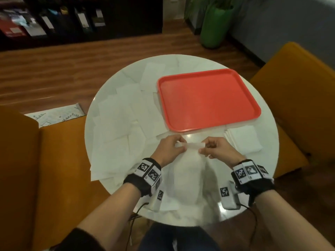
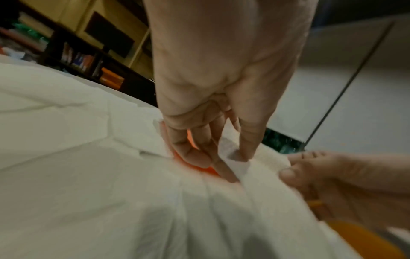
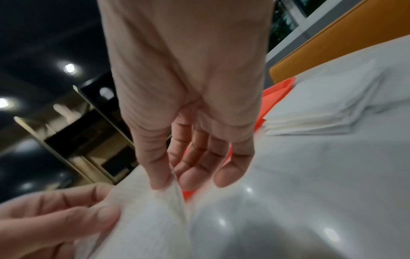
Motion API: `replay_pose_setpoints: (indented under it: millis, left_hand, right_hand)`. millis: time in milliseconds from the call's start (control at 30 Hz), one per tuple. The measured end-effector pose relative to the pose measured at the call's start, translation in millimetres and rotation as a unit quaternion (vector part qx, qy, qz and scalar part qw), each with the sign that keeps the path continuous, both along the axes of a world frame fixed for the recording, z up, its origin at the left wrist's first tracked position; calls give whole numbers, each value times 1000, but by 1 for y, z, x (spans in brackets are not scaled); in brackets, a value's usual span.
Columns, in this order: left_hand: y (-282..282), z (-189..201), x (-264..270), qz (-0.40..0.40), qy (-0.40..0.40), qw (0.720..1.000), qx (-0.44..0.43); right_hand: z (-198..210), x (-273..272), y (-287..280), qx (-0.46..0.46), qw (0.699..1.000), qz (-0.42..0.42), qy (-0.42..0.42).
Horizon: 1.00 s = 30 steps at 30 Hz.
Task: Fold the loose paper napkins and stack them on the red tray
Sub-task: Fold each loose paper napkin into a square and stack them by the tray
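Note:
A white paper napkin [image 1: 188, 171] hangs over the near part of the round white table [image 1: 272, 142], blurred with motion. My left hand [image 1: 170, 146] pinches its upper left corner and my right hand [image 1: 212, 149] pinches its upper right corner, with the top edge stretched between them. The left wrist view shows thumb and fingers of my left hand [image 2: 224, 157] closed on the napkin [image 2: 155, 201]. In the right wrist view my right hand [image 3: 175, 177] pinches the napkin edge [image 3: 155, 219]. The red tray [image 1: 208, 100] lies bare just beyond my hands.
Several loose napkins [image 1: 119, 124] are spread over the table's left half. A small stack of folded napkins [image 1: 243, 140] sits right of my right hand, also seen as a folded stack [image 3: 328, 108]. Orange seats [image 1: 299, 87] flank the table.

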<state>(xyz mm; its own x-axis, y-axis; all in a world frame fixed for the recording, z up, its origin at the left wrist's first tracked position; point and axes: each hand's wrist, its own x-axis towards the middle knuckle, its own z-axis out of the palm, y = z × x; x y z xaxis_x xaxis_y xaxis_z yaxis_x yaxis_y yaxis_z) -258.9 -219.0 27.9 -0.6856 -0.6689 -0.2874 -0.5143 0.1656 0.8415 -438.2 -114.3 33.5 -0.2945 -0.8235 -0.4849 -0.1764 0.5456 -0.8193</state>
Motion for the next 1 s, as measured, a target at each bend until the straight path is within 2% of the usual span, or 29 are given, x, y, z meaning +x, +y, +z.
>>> replay_pose_setpoints:
  millis: [133, 267, 333, 433, 633, 867, 1000]
  left_hand:
    - [2, -22, -12, -9, -50, 999, -13]
    - [4, -24, -20, 49, 8, 997, -57]
    - [10, -21, -18, 59, 51, 996, -33]
    - [27, -17, -10, 44, 71, 996, 28]
    - [52, -29, 7, 108, 88, 990, 26]
    - [77, -40, 0, 67, 25, 997, 38]
    - [87, -43, -4, 10, 7, 1000, 22]
  right_hand:
    - [-30, -16, -3, 3, 997, -7, 71]
    - [-32, -23, 1, -55, 992, -54, 98]
    - [-29, -23, 11, -77, 990, -71, 95]
    - [-27, -20, 34, -94, 990, -68, 76]
    - [-36, -21, 87, -117, 989, -88, 26]
    - [-56, -17, 122, -75, 992, -50, 88]
    - [-57, -12, 126, -67, 991, -38, 112]
